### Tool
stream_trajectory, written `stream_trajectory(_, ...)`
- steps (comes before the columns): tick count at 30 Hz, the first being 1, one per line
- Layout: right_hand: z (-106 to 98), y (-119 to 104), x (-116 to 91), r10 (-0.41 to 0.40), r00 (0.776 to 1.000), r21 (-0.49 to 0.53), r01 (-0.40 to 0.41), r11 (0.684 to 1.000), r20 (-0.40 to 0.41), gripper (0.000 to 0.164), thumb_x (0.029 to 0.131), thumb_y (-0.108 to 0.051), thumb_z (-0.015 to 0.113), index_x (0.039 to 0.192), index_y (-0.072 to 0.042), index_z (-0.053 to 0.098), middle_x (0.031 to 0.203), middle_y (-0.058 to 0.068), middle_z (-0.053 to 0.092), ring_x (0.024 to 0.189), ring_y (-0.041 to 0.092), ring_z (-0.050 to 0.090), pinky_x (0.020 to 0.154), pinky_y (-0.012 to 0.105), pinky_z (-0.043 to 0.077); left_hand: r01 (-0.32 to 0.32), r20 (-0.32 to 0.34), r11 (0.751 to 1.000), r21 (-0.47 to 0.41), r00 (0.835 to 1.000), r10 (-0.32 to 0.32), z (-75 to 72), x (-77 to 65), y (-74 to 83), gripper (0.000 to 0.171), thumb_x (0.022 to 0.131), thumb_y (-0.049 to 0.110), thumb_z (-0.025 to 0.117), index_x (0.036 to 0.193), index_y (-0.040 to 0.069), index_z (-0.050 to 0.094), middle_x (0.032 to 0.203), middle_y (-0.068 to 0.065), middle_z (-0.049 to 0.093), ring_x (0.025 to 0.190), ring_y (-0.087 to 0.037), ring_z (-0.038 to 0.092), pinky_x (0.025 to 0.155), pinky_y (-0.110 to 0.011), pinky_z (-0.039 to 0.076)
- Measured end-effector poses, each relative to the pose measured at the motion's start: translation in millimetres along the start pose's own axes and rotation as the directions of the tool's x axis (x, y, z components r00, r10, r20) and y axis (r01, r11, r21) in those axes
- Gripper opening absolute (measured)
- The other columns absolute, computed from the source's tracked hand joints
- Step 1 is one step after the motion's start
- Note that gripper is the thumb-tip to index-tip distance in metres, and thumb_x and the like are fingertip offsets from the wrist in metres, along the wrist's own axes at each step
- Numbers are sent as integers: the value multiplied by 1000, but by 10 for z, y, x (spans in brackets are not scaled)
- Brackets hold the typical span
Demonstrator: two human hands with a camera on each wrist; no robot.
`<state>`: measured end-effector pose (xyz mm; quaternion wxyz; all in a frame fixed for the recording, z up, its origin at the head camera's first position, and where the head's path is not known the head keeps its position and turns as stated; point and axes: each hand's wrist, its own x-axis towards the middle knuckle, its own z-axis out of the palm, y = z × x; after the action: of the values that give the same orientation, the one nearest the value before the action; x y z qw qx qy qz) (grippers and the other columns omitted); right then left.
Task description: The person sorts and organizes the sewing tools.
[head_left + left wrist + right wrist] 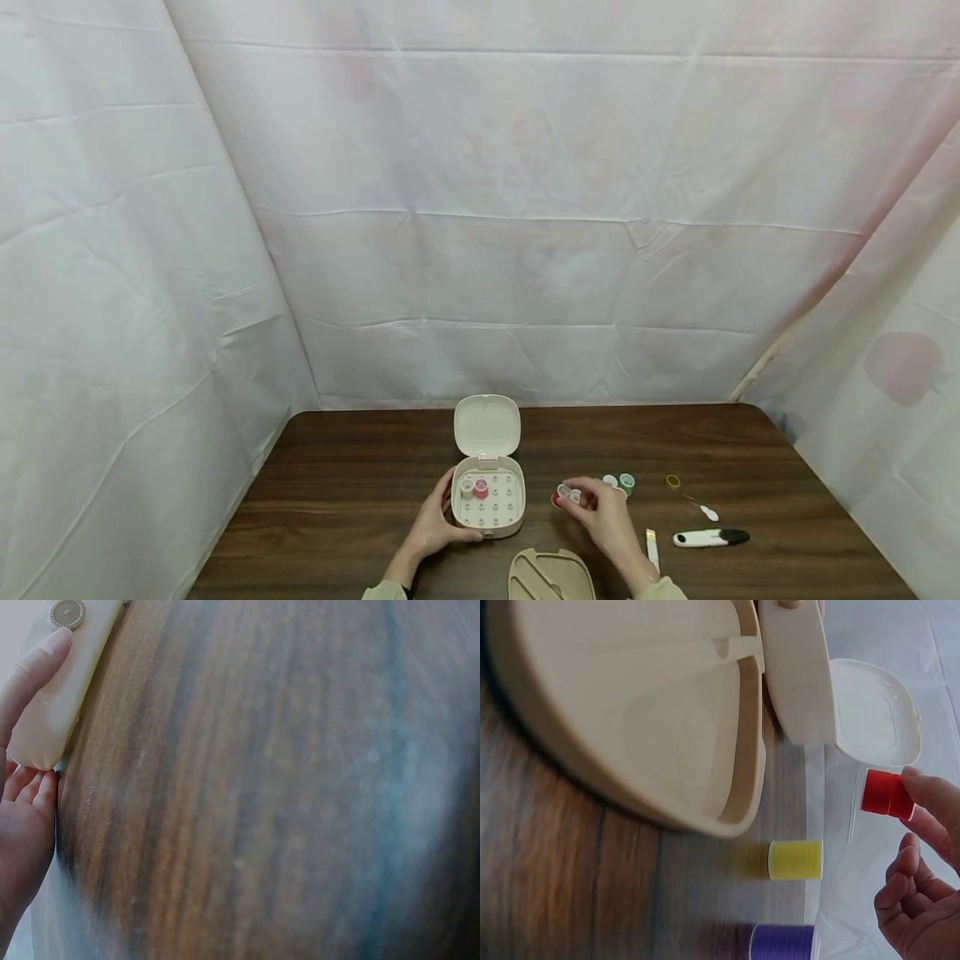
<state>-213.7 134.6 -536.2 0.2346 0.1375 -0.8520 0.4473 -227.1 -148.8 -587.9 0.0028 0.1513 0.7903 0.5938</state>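
A cream sewing box [488,532] stands with its lid [487,425] raised at the back. Inside are rows of small pegs, with a pale yellow spool [467,487] and a pink spool [481,489] at the far left. My left hand [432,525] grips the box's left side, its thumb along the front by the round button [67,613]. To the box's right, my right hand [926,900] pinches a red thread spool [886,793] between thumb and finger. Below it in the right wrist view are a yellow spool [795,860] and a purple spool [784,942].
A beige divided tray [555,575] lies at the near edge. Behind my right hand is a green spool [626,481] among others. Farther right lie a yellow ring [672,481], a white needle threader [708,512], a black-and-white handled tool [711,538] and a narrow white-and-yellow strip [652,547].
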Motion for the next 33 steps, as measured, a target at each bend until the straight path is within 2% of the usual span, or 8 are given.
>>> stream_trajectory(6, 74, -58, 49, 1, 1000, 20, -2, 1000, 19, 21, 61, -5, 79, 79, -10, 68, 54, -12, 41, 47, -1, 37, 38, 15, 33, 5, 10, 999, -32, 1000, -4, -14, -41, 225, 109, 54, 9, 85, 137, -8, 16, 134, -30, 28, 123, -40, 27, 100, -49, 27)
stream_trajectory(10, 129, -88, 84, 9, 999, 18, -9, 1000, 33, 21, 62, -7, 79, 79, -11, 68, 52, -12, 39, 46, -1, 35, 37, 15, 31, 10, 15, 999, -33, 1000, -10, -18, -55, 296, 107, 55, 9, 84, 137, -8, 17, 134, -31, 29, 123, -40, 28, 100, -49, 27)
stream_trajectory(15, 200, -147, 141, 49, 996, 43, -53, 998, 77, 20, 64, -10, 78, 82, -12, 69, 52, -12, 39, 45, 0, 35, 38, 15, 30, -11, 8, 999, -37, 1000, 12, -10, -51, 295, 107, 54, 8, 84, 136, -8, 18, 133, -31, 30, 122, -41, 29, 99, -50, 27)
stream_trajectory(21, 313, -179, 196, 65, 989, 69, -75, 995, 130, 18, 66, -12, 77, 83, -12, 68, 51, -10, 39, 44, 0, 34, 38, 15, 30, -1, 9, 999, -42, 1000, 2, -3, -51, 277, 107, 54, 8, 84, 136, -8, 18, 133, -30, 30, 122, -41, 29, 99, -49, 27)
stream_trajectory(33, 518, -247, 310, 26, 979, 101, -47, 994, 202, 19, 68, -12, 76, 84, -6, 68, 51, -6, 38, 43, 1, 32, 37, 14, 25, 0, 12, 999, -41, 1000, 1, -7, -52, 271, 107, 55, 9, 84, 136, -9, 17, 133, -31, 30, 122, -40, 30, 99, -48, 28)
